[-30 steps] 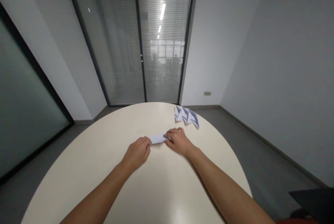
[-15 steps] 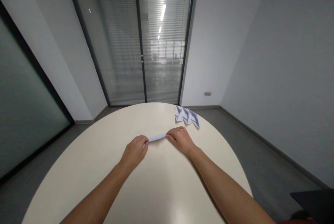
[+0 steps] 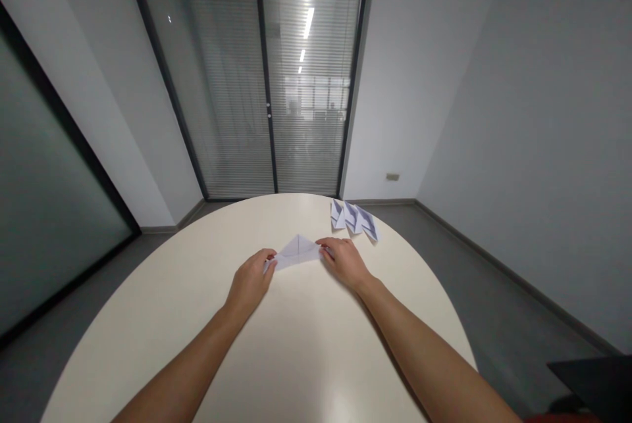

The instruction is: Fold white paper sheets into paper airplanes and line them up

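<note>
A sheet of white folded paper (image 3: 298, 252) spans the gap between my hands, just above or on the tabletop. Its upper part forms a triangle with a crease down the middle, and a band runs along its lower edge. My left hand (image 3: 253, 275) pinches the paper's left end between thumb and fingers. At the right end, my right hand (image 3: 344, 261) grips it in the same way. Fingers cover both tips of the paper.
Three folded white paper pieces (image 3: 353, 218) lie in a row near the far right edge of the round cream table (image 3: 162, 337). Beyond the table stands a glass partition with blinds (image 3: 227, 81). A dark object (image 3: 592, 380) shows at lower right.
The paper has turned from a narrow strip to show its triangular face. My left hand has shifted slightly left and up; the right hand stays nearly in place.
</note>
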### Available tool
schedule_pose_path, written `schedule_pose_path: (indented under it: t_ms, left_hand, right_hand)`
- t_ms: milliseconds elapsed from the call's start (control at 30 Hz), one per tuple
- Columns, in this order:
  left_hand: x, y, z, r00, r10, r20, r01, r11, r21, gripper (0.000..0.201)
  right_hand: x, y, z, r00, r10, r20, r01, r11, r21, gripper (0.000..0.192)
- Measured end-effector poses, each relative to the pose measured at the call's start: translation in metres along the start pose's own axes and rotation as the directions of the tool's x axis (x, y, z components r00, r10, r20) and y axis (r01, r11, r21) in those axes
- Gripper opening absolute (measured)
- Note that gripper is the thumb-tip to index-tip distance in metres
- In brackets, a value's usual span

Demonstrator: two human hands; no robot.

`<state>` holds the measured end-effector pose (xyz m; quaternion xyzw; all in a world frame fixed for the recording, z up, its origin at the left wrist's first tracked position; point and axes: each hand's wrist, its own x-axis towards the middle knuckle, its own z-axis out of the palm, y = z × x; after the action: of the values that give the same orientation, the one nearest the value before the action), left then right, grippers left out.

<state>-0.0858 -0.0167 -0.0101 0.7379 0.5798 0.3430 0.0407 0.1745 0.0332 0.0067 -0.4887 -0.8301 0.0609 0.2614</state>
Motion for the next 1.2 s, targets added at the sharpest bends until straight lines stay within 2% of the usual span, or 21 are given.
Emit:
schedule_pose_path:
  t_ms: [167, 300, 500, 767, 1000, 1200]
  left_hand:
    - [0.002, -0.008, 0.005, 0.999, -0.035, -0.039, 0.035, 0.999, -0.022, 0.019]
    - [0.002, -0.01, 0.003, 0.995, -0.074, -0.072, 0.071, 0.997, -0.035, 0.016]
    - [0.002, -0.011, -0.004, 0.985, -0.168, -0.034, 0.166, 0.985, -0.045, 0.014]
    - [0.004, -0.011, -0.002, 0.981, -0.195, 0.0, 0.195, 0.981, -0.017, 0.015]
    - [0.003, -0.008, -0.006, 0.983, -0.183, 0.031, 0.183, 0.983, -0.009, 0.016]
    - [0.0, 0.003, -0.007, 0.989, -0.104, 0.101, 0.084, 0.98, 0.179, 0.022]
  right_hand:
    - [-0.002, 0.002, 0.001, 0.999, 0.054, -0.001, -0.054, 0.998, 0.041, 0.031]
    - [-0.004, -0.001, -0.001, 0.989, 0.146, 0.009, -0.146, 0.988, 0.045, 0.027]
    - [-0.004, -0.004, -0.004, 0.981, 0.193, 0.014, -0.194, 0.979, 0.066, 0.021]
    - [-0.003, 0.001, 0.002, 0.977, 0.213, 0.021, -0.214, 0.974, 0.074, 0.021]
    - [-0.003, -0.004, -0.001, 0.98, 0.194, 0.037, -0.195, 0.981, 0.015, 0.023]
    - [-0.003, -0.003, 0.001, 0.986, 0.163, 0.042, -0.16, 0.984, -0.08, 0.023]
